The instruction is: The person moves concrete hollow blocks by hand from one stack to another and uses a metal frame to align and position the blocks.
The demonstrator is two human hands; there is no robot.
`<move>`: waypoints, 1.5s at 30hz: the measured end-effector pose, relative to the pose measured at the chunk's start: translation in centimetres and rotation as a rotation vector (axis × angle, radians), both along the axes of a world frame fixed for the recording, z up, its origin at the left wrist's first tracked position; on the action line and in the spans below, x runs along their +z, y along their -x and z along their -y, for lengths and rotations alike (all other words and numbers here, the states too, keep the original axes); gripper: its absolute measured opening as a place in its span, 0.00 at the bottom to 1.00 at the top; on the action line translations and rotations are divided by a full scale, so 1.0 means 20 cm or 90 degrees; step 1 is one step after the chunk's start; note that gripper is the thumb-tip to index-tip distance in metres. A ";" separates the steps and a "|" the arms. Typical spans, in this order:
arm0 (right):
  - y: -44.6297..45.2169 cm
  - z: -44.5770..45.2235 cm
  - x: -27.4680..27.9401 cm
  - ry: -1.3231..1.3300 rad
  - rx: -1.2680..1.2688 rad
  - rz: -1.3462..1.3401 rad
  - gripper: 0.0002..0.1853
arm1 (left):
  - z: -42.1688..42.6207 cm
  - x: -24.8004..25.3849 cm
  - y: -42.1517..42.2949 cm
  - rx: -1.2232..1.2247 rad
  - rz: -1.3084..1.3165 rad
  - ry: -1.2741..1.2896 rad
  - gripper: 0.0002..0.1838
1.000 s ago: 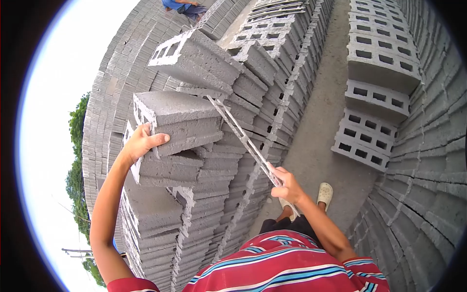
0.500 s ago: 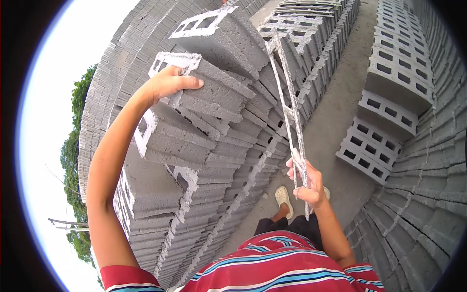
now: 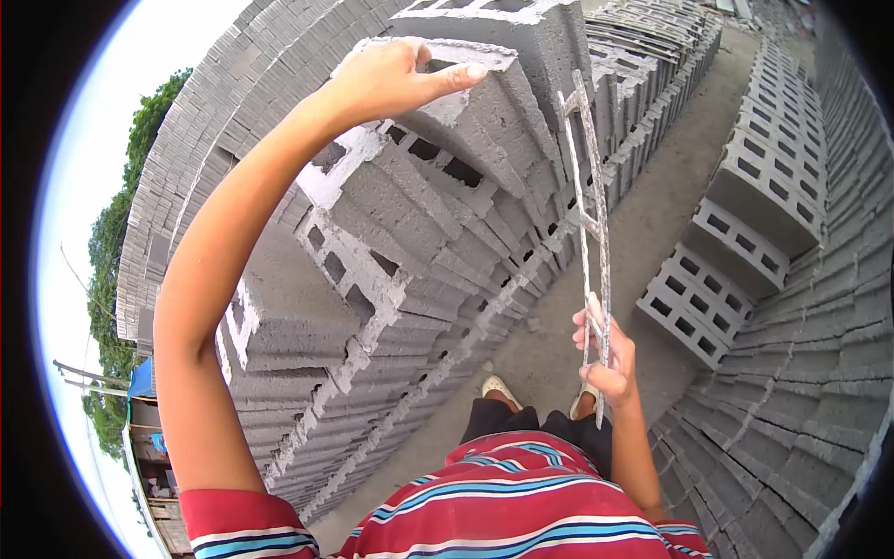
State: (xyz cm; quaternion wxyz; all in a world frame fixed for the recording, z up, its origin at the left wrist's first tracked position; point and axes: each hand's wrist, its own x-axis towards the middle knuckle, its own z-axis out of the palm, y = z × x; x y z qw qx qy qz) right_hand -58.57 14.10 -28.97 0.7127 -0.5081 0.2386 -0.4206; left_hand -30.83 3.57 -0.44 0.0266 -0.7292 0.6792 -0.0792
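Note:
My left hand (image 3: 396, 82) is up on the stacked blocks, fingers curled over the top edge of a grey hollow concrete block (image 3: 507, 121), thumb stretched along its rim. The fingertips are hidden behind that edge. Just beyond stands another hollow block (image 3: 549, 47), its holes facing up. Below, a row of holes shows in the stack, with a rough-edged block (image 3: 391, 200) beside it. In my right hand (image 3: 610, 359), held low in front of my body, is a narrow ladder-like frame (image 3: 603, 200): two long, whitish, crusted bars joined by short crosspieces. It points upward, away from me.
A bare ground aisle (image 3: 666, 158) runs between the stacks. Along its right side stand more hollow blocks (image 3: 698, 303) and a tall block wall (image 3: 782, 447). Thin strips (image 3: 652, 23) lie on the far stack. Trees and a shed (image 3: 154, 438) are at left.
My left hand and the block under it have shifted up and to the right in view, and more holes show below. The view has turned slightly. My right hand still holds the frame.

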 end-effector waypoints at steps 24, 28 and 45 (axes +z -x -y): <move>-0.46 -0.76 -0.15 -0.201 0.079 0.088 0.46 | -0.64 -0.18 -0.30 0.182 -0.491 -0.118 0.24; -0.36 -0.68 -0.14 -0.159 0.106 0.021 0.44 | -0.71 -0.21 -0.35 0.125 -0.541 -0.054 0.28; -0.34 -0.10 0.12 0.004 0.253 0.100 0.38 | -1.13 -0.24 -0.37 0.262 -0.517 -0.044 0.35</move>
